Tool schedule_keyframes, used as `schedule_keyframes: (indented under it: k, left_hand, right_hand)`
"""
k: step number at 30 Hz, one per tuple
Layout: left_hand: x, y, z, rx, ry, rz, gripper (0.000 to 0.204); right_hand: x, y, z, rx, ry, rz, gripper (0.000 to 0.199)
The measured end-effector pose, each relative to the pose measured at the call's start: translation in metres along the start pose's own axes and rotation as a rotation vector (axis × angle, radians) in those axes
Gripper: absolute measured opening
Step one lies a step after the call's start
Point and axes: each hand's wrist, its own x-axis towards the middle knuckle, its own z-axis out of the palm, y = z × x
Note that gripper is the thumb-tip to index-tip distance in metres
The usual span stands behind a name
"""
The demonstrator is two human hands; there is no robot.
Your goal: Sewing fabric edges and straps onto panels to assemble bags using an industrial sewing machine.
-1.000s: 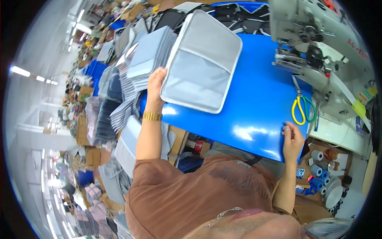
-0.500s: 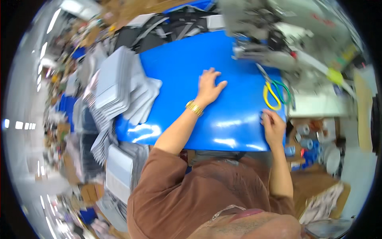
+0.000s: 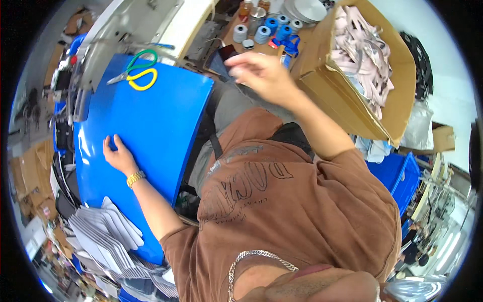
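Left hand (image 3: 119, 158): on the blue worktop (image 3: 146, 121), towards its far edge, about midway between the left and right edges. Fingers spread, thumb side apart from the rest, nothing between them.

Right hand (image 3: 261, 75): off the worktop, just beyond its near right corner, fingertips beside a dark flat object (image 3: 227, 52). Hand blurred; cannot tell whether the fingers touch or pinch it.

Handling (judgement): a slow, low approach by the right hand suits this crowded spot, with thread spools (image 3: 262, 34) near and a cardboard box (image 3: 322, 98) beside the forearm. Any grip on the dark object would be surest across its opposite sides. Left palm best kept flat and light as a brace, short of the far edge.

Orientation: dark object partly covered by the fingertips; neither its pointing direction nor its long axis can be read with confidence. Scissors (image 3: 135, 73) lie by the right edge, out of either hand: blades towards the far edge, green and yellow loops towards the near edge, long axis roughly along the right edge.

Also noted: grey fabric pieces (image 3: 103, 231), fanned in a stack at the left edge.
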Motion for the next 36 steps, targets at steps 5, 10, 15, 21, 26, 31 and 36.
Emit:
schedule_keyframes:
  k: [5,10,15,21,26,31,36]
  left_hand:
    - [-0.001,-0.003,-0.001,0.03,-0.039,-0.074,0.036]
    - [-0.002,-0.003,-0.001,0.029,-0.03,-0.007,0.034]
    - [-0.002,-0.007,0.001,0.037,-0.037,-0.052,0.033]
    - [-0.001,-0.011,0.002,0.039,-0.025,-0.023,0.032]
    - [-0.002,-0.009,0.001,0.074,-0.047,-0.065,0.031]
    - [-0.002,-0.009,0.0,0.057,-0.017,-0.041,0.03]
    - [-0.002,-0.011,0.0,0.009,-0.013,-0.018,0.03]
  right_hand:
    - [-0.043,-0.007,-0.16,-0.289,0.414,-0.068,0.02]
    - [-0.049,0.026,-0.301,-0.773,0.42,0.303,0.028]
    - [-0.052,0.093,-0.34,-0.904,0.255,0.493,0.037]
    - [-0.048,0.128,-0.353,-1.208,0.172,0.48,0.047]
    - [-0.054,0.106,-0.384,-1.171,0.518,0.435,0.044]
    - [-0.066,0.13,-0.372,-1.293,0.278,0.842,0.052]
    - [-0.051,0.102,-0.37,-1.171,0.74,0.318,0.036]
